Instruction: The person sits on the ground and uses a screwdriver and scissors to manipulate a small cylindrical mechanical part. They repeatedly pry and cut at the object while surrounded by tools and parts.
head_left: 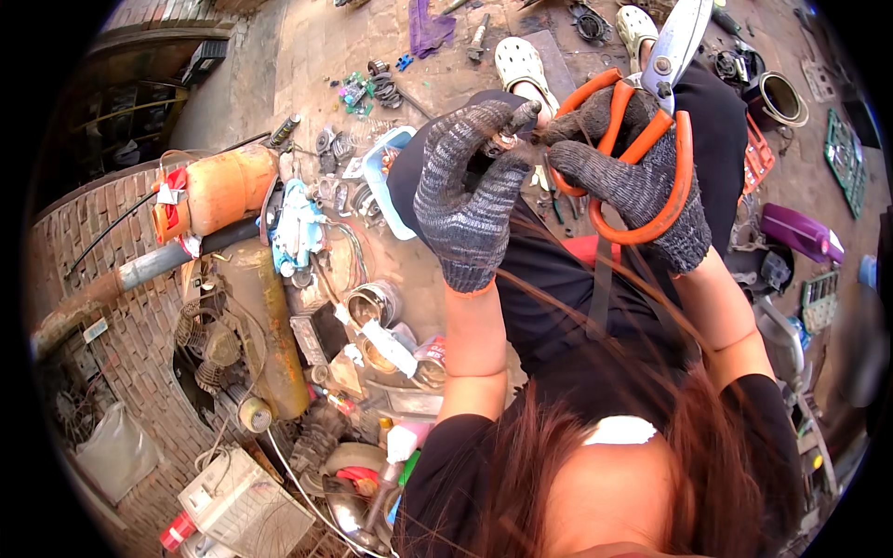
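Observation:
Both my hands wear dark grey striped knit gloves and are raised over my lap, close together. My left hand (470, 209) curls its thumb and fingers round a small metal part (502, 143), whose exact kind is hard to make out. Orange-handled metal shears (686, 172) hang in my right hand (642, 191), the handle loops round its fingers. The shears' wide silver blades point up and away to the far right. My right thumb and fingertips are pressed together beside the small part; whether they touch it is unclear.
A light blue plastic tub (398, 191) stands left of my legs. Further left are an orange cylinder (228, 191), a rusty yellow tank (277, 325) and scattered cans. To the right lie a purple plastic case (800, 232), a metal pot (781, 99) and a green tool tray (845, 158).

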